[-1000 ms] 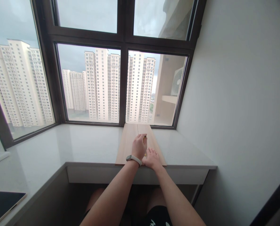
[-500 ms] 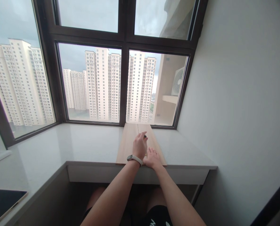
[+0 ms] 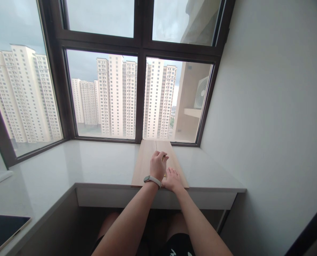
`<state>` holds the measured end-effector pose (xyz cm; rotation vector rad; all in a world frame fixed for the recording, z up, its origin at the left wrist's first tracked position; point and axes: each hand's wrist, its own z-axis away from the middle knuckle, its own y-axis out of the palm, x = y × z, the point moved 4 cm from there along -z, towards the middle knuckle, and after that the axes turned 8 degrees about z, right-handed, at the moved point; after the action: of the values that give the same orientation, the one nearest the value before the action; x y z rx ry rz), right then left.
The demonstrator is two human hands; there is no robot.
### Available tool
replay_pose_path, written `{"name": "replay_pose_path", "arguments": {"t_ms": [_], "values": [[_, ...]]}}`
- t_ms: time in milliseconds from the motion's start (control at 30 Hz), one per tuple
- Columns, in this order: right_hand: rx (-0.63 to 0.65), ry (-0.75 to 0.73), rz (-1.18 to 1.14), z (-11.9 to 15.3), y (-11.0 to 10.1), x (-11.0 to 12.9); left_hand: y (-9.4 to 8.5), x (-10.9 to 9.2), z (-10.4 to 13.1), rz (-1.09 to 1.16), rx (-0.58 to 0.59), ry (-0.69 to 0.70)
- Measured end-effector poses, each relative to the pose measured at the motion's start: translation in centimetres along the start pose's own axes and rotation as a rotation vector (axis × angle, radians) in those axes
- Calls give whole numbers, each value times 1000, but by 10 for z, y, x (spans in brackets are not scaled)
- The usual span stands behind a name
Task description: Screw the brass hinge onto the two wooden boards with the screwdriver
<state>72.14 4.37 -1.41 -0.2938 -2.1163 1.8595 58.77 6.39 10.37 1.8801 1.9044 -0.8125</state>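
Two pale wooden boards (image 3: 143, 167) lie side by side on the white counter, a thin seam between them. Above them my left hand (image 3: 157, 165), with a watch on its wrist, is closed around a small black-and-yellow handle (image 3: 164, 158), like a screwdriver's. Most of that tool is hidden by the fingers. My right hand (image 3: 173, 179) rests flat on the right part of the boards near their front edge, fingers stretched forward. A small gold-coloured piece (image 3: 165, 175) shows between the hands; its shape is mostly covered.
The white counter (image 3: 105, 163) runs along dark-framed windows (image 3: 141, 92) and bends toward me on the left. A tablet-like device (image 3: 6, 231) lies at the lower left. A plain wall (image 3: 267, 106) closes off the right side. My legs are under the counter.
My left hand's fingers have turned and shifted slightly around the handle, the thumb and forefinger now reaching a little lower. The right hand and the boards stay where they were.
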Motion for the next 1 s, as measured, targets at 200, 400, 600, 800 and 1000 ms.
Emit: {"name": "replay_pose_path", "arguments": {"t_ms": [200, 400, 600, 800, 1000], "values": [[-1, -19, -1, 1, -1, 0, -2, 0, 1, 15, 15, 40], [-2, -13, -4, 1, -1, 0, -4, -5, 2, 9, 8, 58], [2, -23, 1, 2, -3, 0, 2, 2, 1, 1, 2, 3], [13, -14, 9, 2, -3, 1, -1, 2, 1, 33, 21, 57], [14, -1, -3, 2, -3, 2, -1, -1, 2, 48, 23, 51]]}}
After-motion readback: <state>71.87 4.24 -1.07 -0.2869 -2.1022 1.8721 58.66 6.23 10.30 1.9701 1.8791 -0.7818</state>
